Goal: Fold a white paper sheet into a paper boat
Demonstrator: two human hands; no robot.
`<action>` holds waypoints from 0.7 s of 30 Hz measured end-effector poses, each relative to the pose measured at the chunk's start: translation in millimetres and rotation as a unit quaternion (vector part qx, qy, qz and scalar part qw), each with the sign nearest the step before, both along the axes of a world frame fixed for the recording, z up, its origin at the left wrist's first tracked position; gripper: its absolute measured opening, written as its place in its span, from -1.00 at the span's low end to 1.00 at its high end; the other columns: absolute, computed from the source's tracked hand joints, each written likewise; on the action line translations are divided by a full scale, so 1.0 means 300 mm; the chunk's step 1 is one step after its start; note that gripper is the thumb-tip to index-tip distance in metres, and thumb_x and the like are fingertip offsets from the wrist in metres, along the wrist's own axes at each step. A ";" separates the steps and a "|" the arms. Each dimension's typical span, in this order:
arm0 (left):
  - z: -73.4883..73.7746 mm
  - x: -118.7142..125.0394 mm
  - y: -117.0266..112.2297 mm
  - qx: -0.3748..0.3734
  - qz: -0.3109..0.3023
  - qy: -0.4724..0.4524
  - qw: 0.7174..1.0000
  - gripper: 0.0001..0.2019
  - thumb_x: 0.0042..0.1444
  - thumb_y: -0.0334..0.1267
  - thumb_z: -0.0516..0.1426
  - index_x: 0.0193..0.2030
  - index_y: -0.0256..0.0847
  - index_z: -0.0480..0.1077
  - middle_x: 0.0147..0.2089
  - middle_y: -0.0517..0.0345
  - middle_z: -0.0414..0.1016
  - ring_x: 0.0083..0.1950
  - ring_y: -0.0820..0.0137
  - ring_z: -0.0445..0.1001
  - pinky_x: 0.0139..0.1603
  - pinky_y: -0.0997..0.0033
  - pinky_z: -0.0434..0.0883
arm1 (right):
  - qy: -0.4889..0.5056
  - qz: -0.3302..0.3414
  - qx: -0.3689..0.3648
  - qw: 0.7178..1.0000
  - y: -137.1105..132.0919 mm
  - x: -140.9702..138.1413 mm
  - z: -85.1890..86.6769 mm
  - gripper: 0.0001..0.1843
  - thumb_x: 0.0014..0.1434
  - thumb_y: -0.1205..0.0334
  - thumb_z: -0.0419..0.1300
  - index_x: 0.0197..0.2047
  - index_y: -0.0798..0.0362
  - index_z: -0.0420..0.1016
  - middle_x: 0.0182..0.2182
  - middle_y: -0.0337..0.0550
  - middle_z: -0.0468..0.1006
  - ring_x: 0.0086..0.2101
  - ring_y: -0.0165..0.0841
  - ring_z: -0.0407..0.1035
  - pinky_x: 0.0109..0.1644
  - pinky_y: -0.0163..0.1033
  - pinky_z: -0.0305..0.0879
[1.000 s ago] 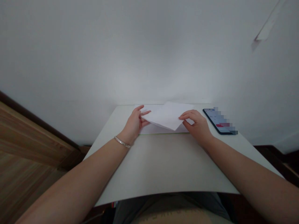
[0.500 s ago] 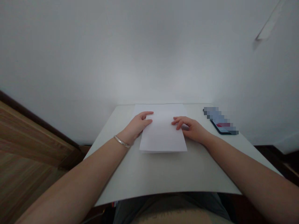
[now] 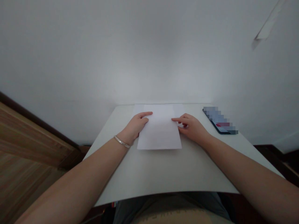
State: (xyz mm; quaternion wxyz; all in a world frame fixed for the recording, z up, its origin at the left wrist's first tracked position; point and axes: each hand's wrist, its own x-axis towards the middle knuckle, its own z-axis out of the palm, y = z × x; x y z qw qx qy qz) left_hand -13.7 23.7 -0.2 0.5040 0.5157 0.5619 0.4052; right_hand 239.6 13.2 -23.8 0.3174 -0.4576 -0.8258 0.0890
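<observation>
Basically, left hand (image 3: 135, 126) and right hand (image 3: 192, 126) hold white paper sheet (image 3: 160, 133) by its side edges, centre frame; uneven pull could skew or crease it.

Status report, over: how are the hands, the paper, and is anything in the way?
Left hand touching paper at its left edge. Right hand at its right edge. Phone farther right, not in the way.

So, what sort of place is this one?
Probably a room in a home, though a small office is possible: a white table by a plain pale wall, with a phone on it and wood panelling at left.
</observation>
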 end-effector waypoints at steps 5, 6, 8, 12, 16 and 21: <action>-0.008 0.004 0.002 0.010 -0.026 0.001 1.000 -0.49 -0.08 -0.36 0.10 0.09 -0.22 0.44 -0.36 0.08 0.54 -0.53 0.43 0.38 -0.54 0.49 0.26 | 0.042 0.005 -0.077 0.996 -0.003 -0.002 -0.003 -0.57 0.10 0.33 0.15 0.02 -0.21 0.54 -0.22 -0.17 0.57 -0.38 -0.39 0.40 -0.25 -0.21 0.39; -0.008 0.006 0.001 0.013 -0.032 0.000 0.999 -0.51 -0.07 -0.34 0.11 0.08 -0.23 0.44 -0.34 0.06 0.54 -0.51 0.42 0.39 -0.53 0.49 0.27 | 0.060 0.013 -0.089 0.994 0.000 -0.001 -0.007 -0.59 0.09 0.33 0.15 -0.02 -0.20 0.57 -0.21 -0.17 0.58 -0.37 -0.39 0.41 -0.25 -0.22 0.39; -0.008 0.008 0.000 0.022 -0.035 -0.010 0.999 -0.53 -0.06 -0.30 0.12 0.06 -0.23 0.46 -0.33 0.06 0.54 -0.49 0.42 0.39 -0.50 0.47 0.30 | 0.098 0.018 -0.109 0.989 0.008 0.003 -0.014 -0.62 0.06 0.33 0.16 -0.07 -0.16 0.60 -0.19 -0.16 0.59 -0.34 -0.37 0.43 -0.25 -0.22 0.40; -0.005 0.000 0.003 0.060 -0.009 -0.016 0.998 -0.57 -0.08 -0.36 0.05 -0.04 -0.24 0.52 -0.47 0.15 0.47 -0.54 0.46 0.30 -0.50 0.48 0.27 | 0.181 0.012 -0.147 0.972 0.019 0.012 -0.014 -0.64 -0.02 0.29 0.23 -0.11 -0.09 0.62 -0.11 -0.11 0.60 -0.24 -0.27 0.48 -0.16 -0.13 0.41; -0.006 -0.015 0.007 0.126 -0.046 0.033 0.990 -0.61 -0.10 -0.38 0.06 -0.12 -0.25 0.54 -0.27 0.10 0.56 -0.33 0.38 0.45 -0.28 0.43 0.38 | 0.214 -0.021 -0.161 0.963 0.016 0.011 0.000 -0.76 0.01 0.17 0.23 -0.23 -0.07 0.65 -0.19 -0.15 0.64 -0.17 -0.19 0.48 -0.06 -0.05 0.37; -0.032 -0.031 0.033 0.235 -0.137 0.105 0.957 -0.69 -0.05 -0.32 0.16 -0.12 -0.20 0.53 -0.05 0.05 0.55 0.02 0.24 0.46 0.11 0.24 0.34 | 0.252 -0.047 -0.200 0.946 0.014 0.011 -0.001 -0.66 0.05 -0.06 0.20 -0.31 0.00 0.64 -0.34 -0.19 0.64 -0.25 -0.20 0.47 -0.13 -0.11 0.34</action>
